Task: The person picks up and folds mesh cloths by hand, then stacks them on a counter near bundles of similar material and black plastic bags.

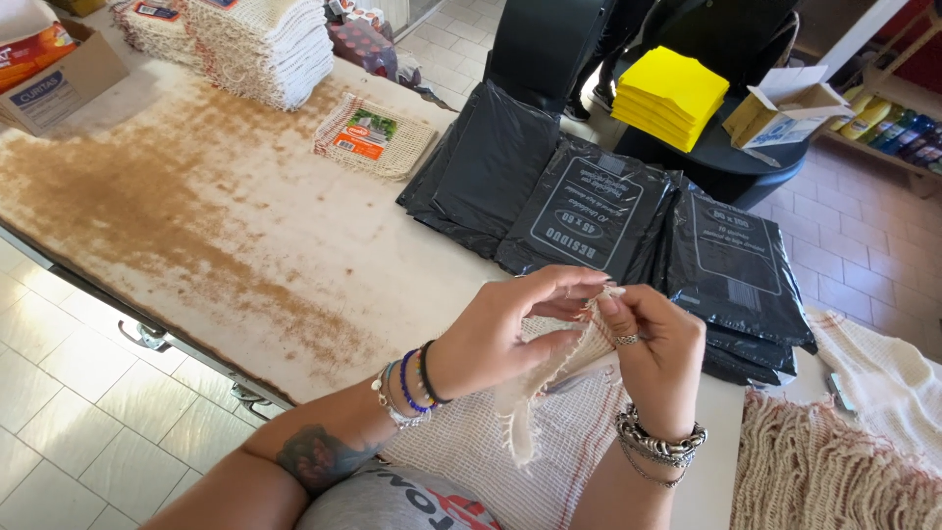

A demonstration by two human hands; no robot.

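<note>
My left hand (505,329) and my right hand (657,353) meet above the near edge of the table (196,216), both pinching the top edge of a cream woven cloth (554,378). The cloth hangs down from my fingers, its frayed corner dangling toward my lap. Beneath it lies more of the same open-weave cream fabric (510,442), spread over the table edge. Beaded bracelets circle my left wrist, metal chain bracelets the right, and a ring sits on a right finger.
Black plastic bag packs (589,211) lie in a row just beyond my hands. A packaged cloth with a label (373,137) and a stack of folded cloths (265,44) sit farther left, by a cardboard box (54,79). Yellow cloths (672,93) rest on a dark stand. Fringed fabric (824,471) lies at right.
</note>
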